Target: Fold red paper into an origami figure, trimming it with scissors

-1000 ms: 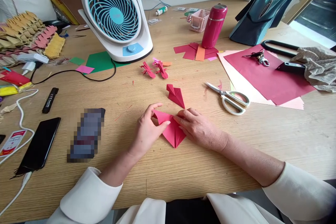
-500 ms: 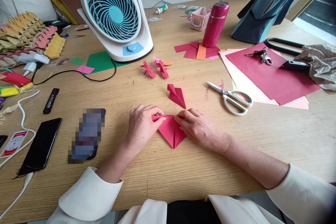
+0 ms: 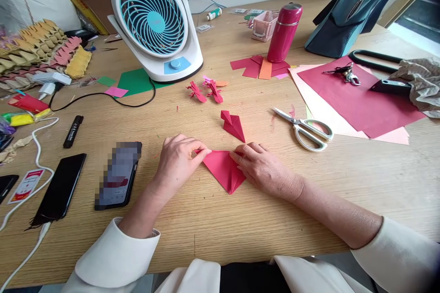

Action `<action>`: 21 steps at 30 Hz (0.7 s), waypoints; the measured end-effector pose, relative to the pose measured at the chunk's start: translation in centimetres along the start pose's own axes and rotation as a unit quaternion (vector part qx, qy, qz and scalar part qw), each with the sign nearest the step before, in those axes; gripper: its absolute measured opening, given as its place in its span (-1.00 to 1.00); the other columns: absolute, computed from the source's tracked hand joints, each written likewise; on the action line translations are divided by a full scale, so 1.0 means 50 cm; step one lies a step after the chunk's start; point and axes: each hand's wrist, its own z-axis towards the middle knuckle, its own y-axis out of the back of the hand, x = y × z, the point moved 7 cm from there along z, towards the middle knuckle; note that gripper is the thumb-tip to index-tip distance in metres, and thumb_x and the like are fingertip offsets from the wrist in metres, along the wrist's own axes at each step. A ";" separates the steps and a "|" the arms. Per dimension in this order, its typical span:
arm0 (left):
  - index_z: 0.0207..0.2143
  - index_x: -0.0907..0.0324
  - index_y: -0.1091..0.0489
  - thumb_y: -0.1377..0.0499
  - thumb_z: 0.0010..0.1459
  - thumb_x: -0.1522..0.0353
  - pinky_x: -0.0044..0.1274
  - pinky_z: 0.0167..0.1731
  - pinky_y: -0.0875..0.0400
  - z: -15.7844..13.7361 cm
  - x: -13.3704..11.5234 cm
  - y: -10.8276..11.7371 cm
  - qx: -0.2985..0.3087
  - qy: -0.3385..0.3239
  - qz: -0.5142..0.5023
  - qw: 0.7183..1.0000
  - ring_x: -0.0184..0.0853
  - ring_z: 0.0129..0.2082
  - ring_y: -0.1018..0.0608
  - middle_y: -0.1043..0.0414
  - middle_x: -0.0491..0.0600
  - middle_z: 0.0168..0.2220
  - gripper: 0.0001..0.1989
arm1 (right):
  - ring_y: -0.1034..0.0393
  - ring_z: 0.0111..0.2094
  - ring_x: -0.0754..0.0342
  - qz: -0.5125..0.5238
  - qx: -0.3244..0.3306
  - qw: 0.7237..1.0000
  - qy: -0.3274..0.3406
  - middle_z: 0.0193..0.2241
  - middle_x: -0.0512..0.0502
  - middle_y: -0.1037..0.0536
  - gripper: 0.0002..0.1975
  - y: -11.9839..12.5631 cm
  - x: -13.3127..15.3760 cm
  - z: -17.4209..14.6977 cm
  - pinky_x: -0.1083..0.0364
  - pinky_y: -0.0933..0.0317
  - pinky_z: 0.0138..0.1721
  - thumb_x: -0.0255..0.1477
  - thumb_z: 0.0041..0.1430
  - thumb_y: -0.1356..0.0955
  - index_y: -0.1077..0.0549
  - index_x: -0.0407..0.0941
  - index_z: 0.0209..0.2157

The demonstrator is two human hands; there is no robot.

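A piece of red origami paper (image 3: 220, 167) lies on the table in front of me, its pointed end toward me and a crease running to that point. My left hand (image 3: 180, 158) pinches its left corner between thumb and fingers. On the right side, my right hand (image 3: 263, 167) is closed over the paper's edge, fingers pressing it to the table; the edge under them is hidden. Just beyond the hands rests a folded red paper piece (image 3: 233, 126), touched by neither hand. Farther back sit two small red folded paper figures (image 3: 206, 91).
White-handled scissors (image 3: 305, 130) lie at right, near large red paper sheets (image 3: 357, 96) and a pink flask (image 3: 284, 34). A fan (image 3: 154, 27) stands at back left. Two phones, one black (image 3: 60, 190), one lit (image 3: 118, 178), and a marker (image 3: 73, 132) lie at left.
My left hand has moved outward to the left with the paper's corner, so more of the paper's left side shows, spread flatter. My right hand stays nearly in place.
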 end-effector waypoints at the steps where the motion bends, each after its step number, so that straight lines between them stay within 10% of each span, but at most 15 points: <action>1: -0.45 0.10 -0.50 -0.26 0.21 0.35 -0.38 -0.17 -0.23 -0.001 0.003 0.003 0.001 -0.007 0.008 1.000 -0.25 -0.31 -0.49 -0.60 -0.14 -0.40 -0.85 | -0.26 -0.14 -0.11 -0.003 0.001 1.000 -0.001 -0.08 -0.31 -0.45 -0.68 -0.001 0.000 -0.001 -0.04 -0.23 -0.17 -0.51 0.34 -0.26 -0.43 -0.25 0.08; 14: -0.32 0.15 -0.37 -0.23 0.18 0.26 -0.53 -0.30 -0.38 -0.010 0.006 -0.027 -0.009 0.094 -0.303 0.948 -0.34 -0.36 -0.53 -0.49 -0.11 -0.38 -0.84 | -0.28 -0.13 -0.09 -0.014 0.006 1.000 -0.003 -0.05 -0.28 -0.45 -0.74 0.003 -0.002 -0.003 -0.03 -0.18 -0.19 -0.51 0.36 -0.25 -0.46 -0.21 0.01; 21: -0.23 0.13 -0.40 -0.30 0.06 0.47 -0.47 -0.17 -0.41 -0.020 -0.026 -0.076 -0.042 0.143 -0.197 0.969 -0.29 -0.25 -0.56 -0.55 -0.10 -0.24 -0.78 | -0.29 -0.11 -0.10 -0.022 0.003 1.000 0.009 -0.01 -0.29 -0.44 -0.73 0.002 -0.001 -0.004 -0.04 -0.18 -0.17 -0.49 0.37 -0.25 -0.44 -0.21 0.04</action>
